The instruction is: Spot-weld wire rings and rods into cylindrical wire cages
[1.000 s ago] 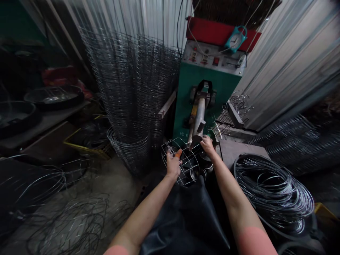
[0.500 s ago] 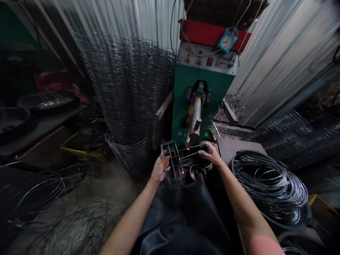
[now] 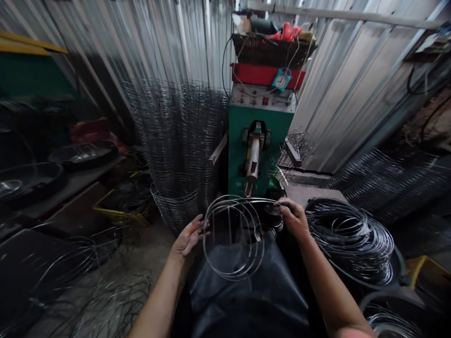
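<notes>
A round wire frame (image 3: pixel 234 272) of thin metal rings, with a few straight wires across it, is held up over my dark apron. My right hand (image 3: pixel 294 218) is closed on the wires at its right end. At the left side my left hand (image 3: pixel 190 234) has its fingers against the rings, with an orange wrap on one finger; its exact grip is blurred. Just beyond the frame's far edge is the metal arm (image 3: pixel 252 164) of a green machine (image 3: pixel 237 141). Whether the arm's tip touches the wire cannot be made out.
Tall stacks of wire mesh (image 3: pixel 165 131) stand left of the machine. Right of me lies a big coil of wire rings (image 3: pixel 348 239) in a dark tub. A yellow crate (image 3: pixel 123 213) sits on the left, near loose wires (image 3: pixel 109 300) on the floor. A teal clock (image 3: pixel 282 80) hangs above.
The wire frame has turned, so its round rings now face me instead of its gridded side. My left hand has moved left and down, my right hand slightly right. The head view has tilted up.
</notes>
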`<move>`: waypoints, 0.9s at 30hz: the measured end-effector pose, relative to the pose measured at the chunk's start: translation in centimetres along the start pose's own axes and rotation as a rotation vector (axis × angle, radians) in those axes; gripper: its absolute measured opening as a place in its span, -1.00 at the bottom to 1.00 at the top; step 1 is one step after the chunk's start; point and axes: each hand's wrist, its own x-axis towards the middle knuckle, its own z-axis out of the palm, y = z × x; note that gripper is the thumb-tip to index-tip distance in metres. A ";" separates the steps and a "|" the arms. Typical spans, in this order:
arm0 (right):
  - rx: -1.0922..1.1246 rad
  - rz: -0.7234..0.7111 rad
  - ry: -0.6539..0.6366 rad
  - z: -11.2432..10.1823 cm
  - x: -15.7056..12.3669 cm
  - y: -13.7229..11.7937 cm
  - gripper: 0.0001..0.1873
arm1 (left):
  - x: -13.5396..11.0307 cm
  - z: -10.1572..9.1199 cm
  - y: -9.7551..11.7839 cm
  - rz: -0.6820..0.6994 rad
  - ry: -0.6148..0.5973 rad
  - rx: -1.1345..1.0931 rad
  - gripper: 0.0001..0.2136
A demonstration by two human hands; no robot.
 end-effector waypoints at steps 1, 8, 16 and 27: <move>-0.025 -0.018 0.010 0.7 0.4 -0.7 -0.75 | 0.0 0.6 0.9 0.071 0.081 0.077 -0.42; -0.166 -0.049 -0.103 3.0 1.0 -3.0 -0.76 | -1.7 10.2 5.9 0.508 -0.291 0.768 -0.45; -0.431 -0.131 0.013 0.7 3.5 -1.6 -0.72 | 1.9 17.5 9.7 0.360 -0.403 0.951 -0.55; -0.723 0.143 -0.330 4.5 0.8 6.5 -0.73 | 5.9 11.8 3.3 0.007 -0.276 1.100 -0.49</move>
